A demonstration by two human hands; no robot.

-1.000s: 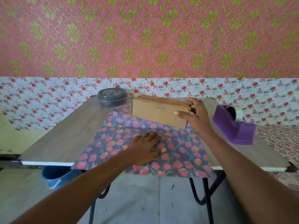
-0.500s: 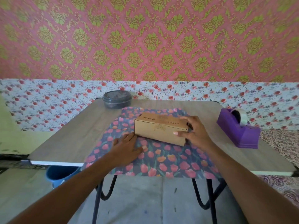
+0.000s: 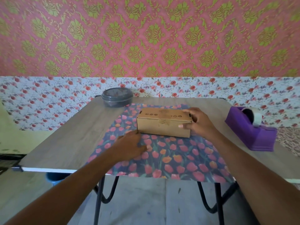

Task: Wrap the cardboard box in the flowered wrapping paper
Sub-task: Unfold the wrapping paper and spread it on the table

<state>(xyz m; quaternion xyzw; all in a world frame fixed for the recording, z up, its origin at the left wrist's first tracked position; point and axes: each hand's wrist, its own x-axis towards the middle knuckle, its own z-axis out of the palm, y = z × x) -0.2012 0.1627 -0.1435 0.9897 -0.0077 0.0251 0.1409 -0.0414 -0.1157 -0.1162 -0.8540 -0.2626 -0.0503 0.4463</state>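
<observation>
Head view: right hand (image 3: 199, 124) grips brown cardboard box (image 3: 162, 126), left hand (image 3: 129, 146) flat on tulip-print paper (image 3: 178, 161).

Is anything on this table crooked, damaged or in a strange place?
Only the wrapping paper: its near edge hangs past the front of the table. The cardboard box sits toward the sheet's far end, not its middle. Nothing looks spilled.

We cannot see the right end of the cardboard box (image 3: 162, 125): the right hand (image 3: 199, 122) covers it. The small marks printed on its top are too tiny for us to read. Under the table (image 3: 65, 135) a blue tub (image 3: 54, 177) shows only a sliver (the table edge and the left arm (image 3: 73, 184) hide the rest). What the dark lidded container (image 3: 116, 97) holds we cannot tell. Both arms run off the bottom edge.
</observation>
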